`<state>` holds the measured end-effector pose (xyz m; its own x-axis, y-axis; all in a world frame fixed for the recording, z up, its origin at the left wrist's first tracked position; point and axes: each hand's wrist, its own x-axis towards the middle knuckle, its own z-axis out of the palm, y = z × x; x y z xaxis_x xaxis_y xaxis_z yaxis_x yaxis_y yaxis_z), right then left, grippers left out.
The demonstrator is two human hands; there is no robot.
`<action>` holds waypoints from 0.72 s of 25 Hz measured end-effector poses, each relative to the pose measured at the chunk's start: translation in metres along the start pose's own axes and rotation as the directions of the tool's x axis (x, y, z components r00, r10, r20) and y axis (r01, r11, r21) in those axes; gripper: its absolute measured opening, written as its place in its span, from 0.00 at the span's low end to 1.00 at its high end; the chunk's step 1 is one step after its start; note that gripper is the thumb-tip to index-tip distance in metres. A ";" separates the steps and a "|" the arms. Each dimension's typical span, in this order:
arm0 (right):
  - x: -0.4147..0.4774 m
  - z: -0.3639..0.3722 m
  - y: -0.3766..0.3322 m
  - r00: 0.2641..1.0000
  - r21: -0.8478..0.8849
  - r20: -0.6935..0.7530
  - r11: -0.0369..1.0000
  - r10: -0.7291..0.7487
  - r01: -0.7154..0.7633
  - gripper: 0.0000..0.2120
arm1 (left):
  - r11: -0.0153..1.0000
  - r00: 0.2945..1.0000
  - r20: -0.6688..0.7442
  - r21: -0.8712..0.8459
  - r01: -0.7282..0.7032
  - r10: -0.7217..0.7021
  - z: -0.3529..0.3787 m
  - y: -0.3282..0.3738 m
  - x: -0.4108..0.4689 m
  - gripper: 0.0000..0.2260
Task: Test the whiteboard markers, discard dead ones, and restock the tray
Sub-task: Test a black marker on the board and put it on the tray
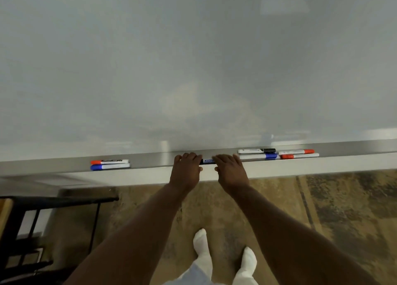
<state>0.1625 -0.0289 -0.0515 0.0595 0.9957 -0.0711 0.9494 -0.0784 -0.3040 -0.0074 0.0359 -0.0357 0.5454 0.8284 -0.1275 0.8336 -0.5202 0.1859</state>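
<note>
Together, left hand (186, 171) and right hand (231, 173) grip one marker (208, 161); six other markers (110, 166) lie in tray (150, 162).

Centre frame, the marker (208, 161) shows only a short labelled strip, both ends lost under the left hand (186, 171) and right hand (231, 173). The tray (150, 162) runs off both side edges, and the print on the red marker (109, 161) at left is too small to read.

One head camera looks forward and steeply down, very near the whiteboard (193, 59). The marker tray (150, 163) runs from 9 to 3 o'clock, with socked feet (202, 246) at 6 o'clock.
</note>
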 end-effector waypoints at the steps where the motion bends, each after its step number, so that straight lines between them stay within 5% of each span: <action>1: 0.001 0.001 0.001 1.000 0.005 -0.016 1.000 -0.001 0.001 0.21 | 1.000 1.000 -0.004 0.010 0.008 -0.008 0.001 0.001 0.002 0.17; 8: 0.016 0.006 0.003 0.990 0.064 -0.116 0.994 -0.076 0.084 0.16 | 0.997 0.993 -0.089 -0.025 0.079 -0.081 0.002 0.005 0.007 0.06; 18: -0.018 -0.070 0.030 0.935 0.077 -0.161 0.941 -0.315 0.330 0.12 | 0.997 0.970 -0.240 -0.078 0.018 -0.036 -0.046 0.068 -0.036 0.10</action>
<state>0.2117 -0.0454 0.0067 -0.1934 0.9640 0.1826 0.8890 0.2509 -0.3830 0.0254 -0.0198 0.0260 0.4780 0.8723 0.1033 0.8338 -0.4875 0.2591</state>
